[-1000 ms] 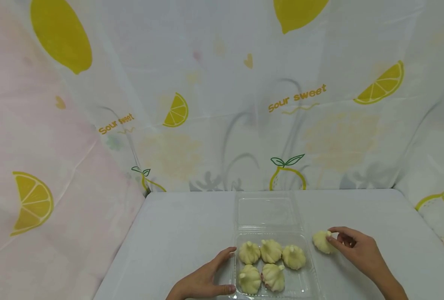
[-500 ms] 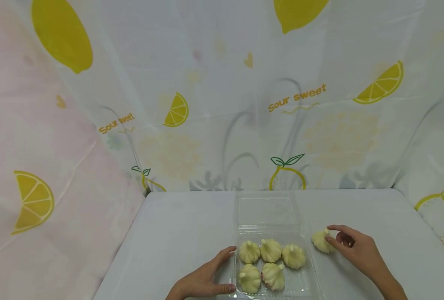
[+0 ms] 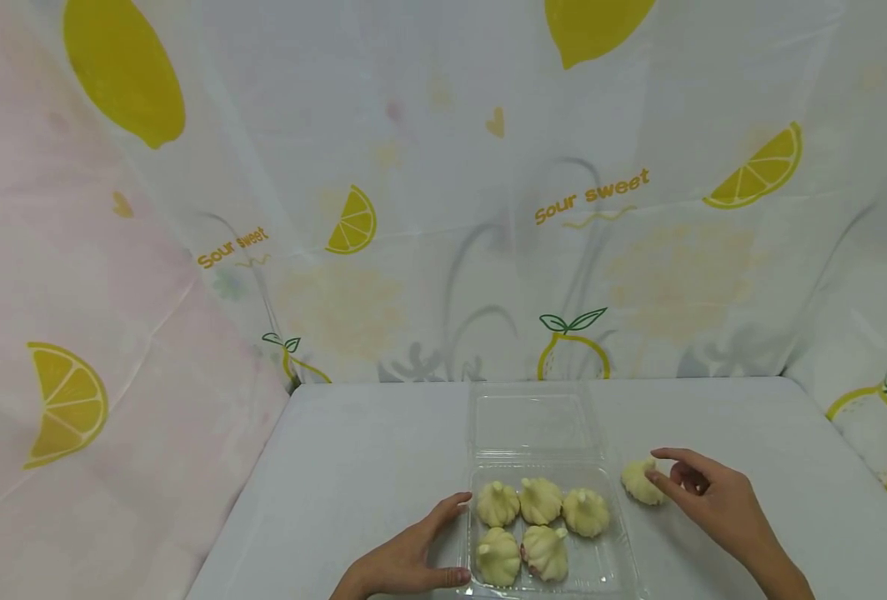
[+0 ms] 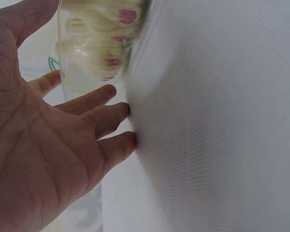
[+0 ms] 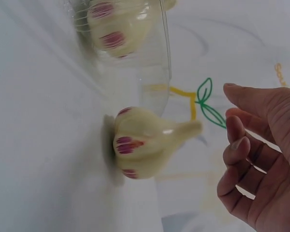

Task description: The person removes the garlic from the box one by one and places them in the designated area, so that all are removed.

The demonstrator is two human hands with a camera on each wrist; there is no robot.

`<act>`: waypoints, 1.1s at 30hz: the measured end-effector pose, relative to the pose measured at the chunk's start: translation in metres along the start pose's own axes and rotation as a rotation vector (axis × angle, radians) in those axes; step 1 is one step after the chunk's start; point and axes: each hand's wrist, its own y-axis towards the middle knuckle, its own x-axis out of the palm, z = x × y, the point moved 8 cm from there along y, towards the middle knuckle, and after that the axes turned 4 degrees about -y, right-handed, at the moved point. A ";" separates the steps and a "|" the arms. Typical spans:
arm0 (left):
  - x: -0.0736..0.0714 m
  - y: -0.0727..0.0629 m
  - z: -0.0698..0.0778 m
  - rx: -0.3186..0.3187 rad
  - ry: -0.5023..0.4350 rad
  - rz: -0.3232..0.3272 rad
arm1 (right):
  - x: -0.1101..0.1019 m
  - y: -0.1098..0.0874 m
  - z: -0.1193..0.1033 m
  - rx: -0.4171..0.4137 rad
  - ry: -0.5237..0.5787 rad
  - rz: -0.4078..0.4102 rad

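A single pale garlic bulb point(image 3: 638, 483) with purple patches stands on the table, right of a clear plastic clamshell box point(image 3: 593, 568). Its stem points up. My right hand point(image 3: 721, 500) is over this bulb, thumb and index finger spread around the stem; the right wrist view shows a gap between the fingertips and the stem. At the box's left side, my left hand point(image 3: 409, 557) spreads its thumb and fingers along the wall. Several more garlic bulbs point(image 3: 541, 502) sit in the box, in a back row and a front row.
The box's clear lid point(image 3: 529, 423) lies folded back behind it, flat on the white table point(image 3: 353, 458). A lemon-print cloth point(image 3: 443, 208) hangs behind the table and along its sides.
My right thumb and index fingertip have shifted slightly left over the lone bulb. The left hand, the box and the bulbs in it look the same.
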 end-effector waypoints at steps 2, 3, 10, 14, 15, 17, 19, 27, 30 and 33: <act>0.000 0.000 -0.001 -0.005 -0.003 0.000 | 0.000 0.000 -0.004 -0.011 0.011 -0.005; 0.000 0.000 -0.001 -0.007 -0.004 0.000 | 0.000 0.000 -0.006 -0.016 0.017 -0.007; 0.000 0.000 -0.001 -0.002 -0.002 0.000 | 0.003 -0.003 -0.020 -0.048 0.043 -0.020; 0.000 0.000 -0.001 -0.002 -0.005 0.000 | 0.007 -0.005 -0.024 -0.047 0.049 -0.030; 0.000 0.000 -0.002 -0.004 -0.006 -0.001 | 0.008 -0.006 -0.025 -0.046 0.049 -0.036; 0.000 0.000 -0.002 -0.005 -0.006 0.000 | 0.011 -0.007 -0.026 -0.045 0.048 -0.048; 0.000 0.000 -0.002 -0.006 -0.004 0.001 | 0.015 -0.009 -0.027 -0.046 0.053 -0.063; 0.000 0.000 -0.001 -0.007 -0.008 0.007 | 0.025 -0.015 -0.036 -0.109 0.136 -0.087; 0.000 0.000 -0.001 -0.006 -0.012 0.006 | 0.028 -0.017 -0.040 -0.129 0.163 -0.091; 0.000 0.001 -0.001 -0.003 -0.011 0.005 | 0.032 -0.019 -0.044 -0.150 0.164 -0.094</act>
